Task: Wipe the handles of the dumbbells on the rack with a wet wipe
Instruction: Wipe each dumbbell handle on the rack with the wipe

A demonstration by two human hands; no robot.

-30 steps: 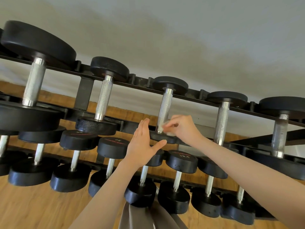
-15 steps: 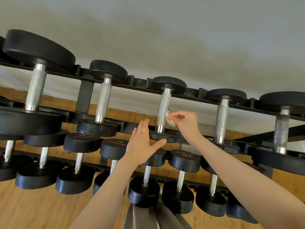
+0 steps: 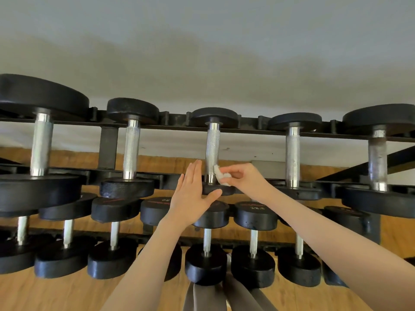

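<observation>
The right hand (image 3: 244,178) pinches a crumpled white wipe (image 3: 221,177) between thumb and fingertips, the other fingers curled loosely behind. The wipe touches the right side of the lower part of a knurled steel handle (image 3: 212,151), just above the near black head (image 3: 216,190) of the middle dumbbell on the top tier of the rack (image 3: 175,126).

The left hand (image 3: 193,196) is flat and holds nothing: its fingers are straight and pressed together, pointing up, with the thumb spread out to the right. It stands just left of the same handle; whether the thumb touches the near head cannot be told.

On the top tier, four more dumbbells flank the middle one. Two stand to its left, with handles (image 3: 131,151) and (image 3: 41,144), and two to its right, with handles (image 3: 292,158) and (image 3: 378,160). Each rests with a black head at either end.

Below, the lower tier carries a row of smaller dumbbells (image 3: 253,241). Both forearms cross in front of this row and hide parts of it. A wood floor (image 3: 56,295) lies under the rack, and a pale wall (image 3: 202,52) rises behind it. Grey trouser legs (image 3: 202,298) show at the bottom edge.
</observation>
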